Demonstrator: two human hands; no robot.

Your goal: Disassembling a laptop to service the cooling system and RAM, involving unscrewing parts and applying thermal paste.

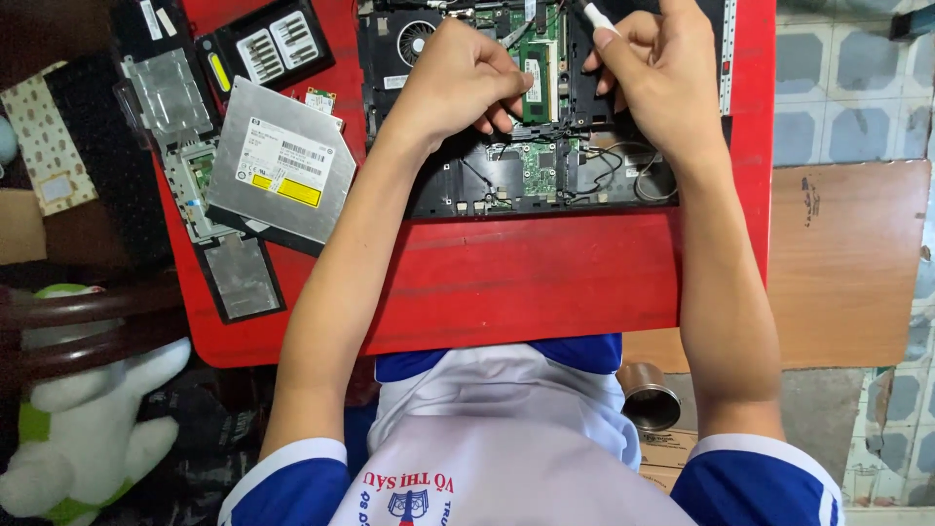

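An opened black laptop base [458, 180] lies on a red table [526, 282], with its green circuit boards and a cooling fan [419, 39] exposed. My left hand [463, 83] rests on the laptop with its fingertips pressing a green memory module [538, 73]. My right hand [662, 68] is closed around a slim white-handled tool [596, 17], held just above and to the right of the module. Thin black cables [623, 170] loop over the lower right of the board.
A silver optical drive [282, 161] lies left of the laptop, with black cover panels [239, 278], a metal bracket [170, 93] and a black panel [268, 44] around it. A plush toy [88, 429] sits lower left. A metal can [651, 397] stands below the table edge.
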